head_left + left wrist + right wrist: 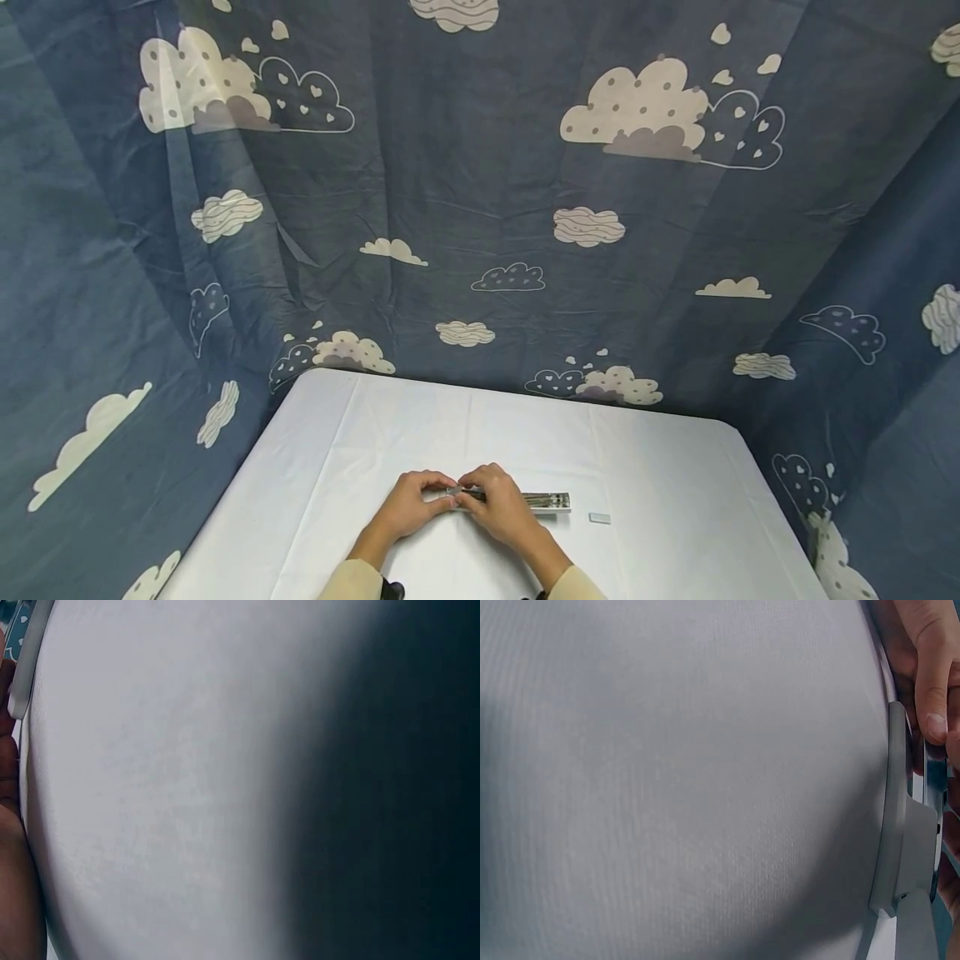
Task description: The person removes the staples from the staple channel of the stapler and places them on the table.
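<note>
A stapler (551, 501) with a pale base and a shiny metal rail lies lengthwise on the white table. My left hand (411, 505) pinches its left end between thumb and fingers. Close against it, my right hand (504, 507) grips the same end from above, covering much of the stapler's middle. In the right wrist view the stapler's grey-white body (917, 847) shows at the right edge, with a thumb (933, 712) on the rail. Only a sliver of the base (28, 664) appears in the left wrist view. Fingertips partly hide what lies between them.
A small grey strip of staples (599, 517) lies right of the stapler. The white-covered table (660, 483) has rounded far corners. Dark blue cloth (465, 167) printed with clouds hangs behind it and on both sides.
</note>
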{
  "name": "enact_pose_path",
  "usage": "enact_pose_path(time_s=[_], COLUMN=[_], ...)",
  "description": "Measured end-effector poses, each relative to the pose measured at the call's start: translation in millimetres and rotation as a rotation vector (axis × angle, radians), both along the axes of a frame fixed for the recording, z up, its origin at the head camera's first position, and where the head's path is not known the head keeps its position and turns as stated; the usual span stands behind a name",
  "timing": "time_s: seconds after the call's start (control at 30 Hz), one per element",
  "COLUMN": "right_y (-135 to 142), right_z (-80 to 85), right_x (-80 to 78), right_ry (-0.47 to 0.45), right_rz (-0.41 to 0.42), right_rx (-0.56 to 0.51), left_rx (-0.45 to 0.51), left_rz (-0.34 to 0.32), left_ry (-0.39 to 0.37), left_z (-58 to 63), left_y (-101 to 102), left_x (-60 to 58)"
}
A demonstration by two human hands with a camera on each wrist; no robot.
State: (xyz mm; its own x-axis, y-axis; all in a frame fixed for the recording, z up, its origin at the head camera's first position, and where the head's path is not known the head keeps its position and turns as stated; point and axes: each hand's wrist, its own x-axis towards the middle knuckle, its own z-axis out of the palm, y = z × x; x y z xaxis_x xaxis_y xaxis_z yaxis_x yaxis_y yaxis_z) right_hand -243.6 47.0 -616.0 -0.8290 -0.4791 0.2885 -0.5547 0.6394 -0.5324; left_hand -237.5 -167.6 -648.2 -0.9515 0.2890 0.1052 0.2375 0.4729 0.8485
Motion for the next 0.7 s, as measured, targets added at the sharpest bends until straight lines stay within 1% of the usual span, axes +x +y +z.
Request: enact_pose_path(time_s=[0.13,0.4,0.7], right_y=[1.4,3.5,8.2], right_z=[0.9,2.3,4.6], right_x=[-0.4,-0.1,-0.7], right_ry=[-0.013,0.008,0.013], right_rz=[0.012,0.01,0.014], right_rx=[0.017,0.021,0.012], left_rx=[0.004,0.011,0.001], left_rz=[0.006,0.005,0.012], left_ry=[-0.009,-0.018,0.005], left_z=[1.3,1.8,-0.9], left_y=[0.8,1.5,1.5], left_x=[0.9,0.8,-0.7])
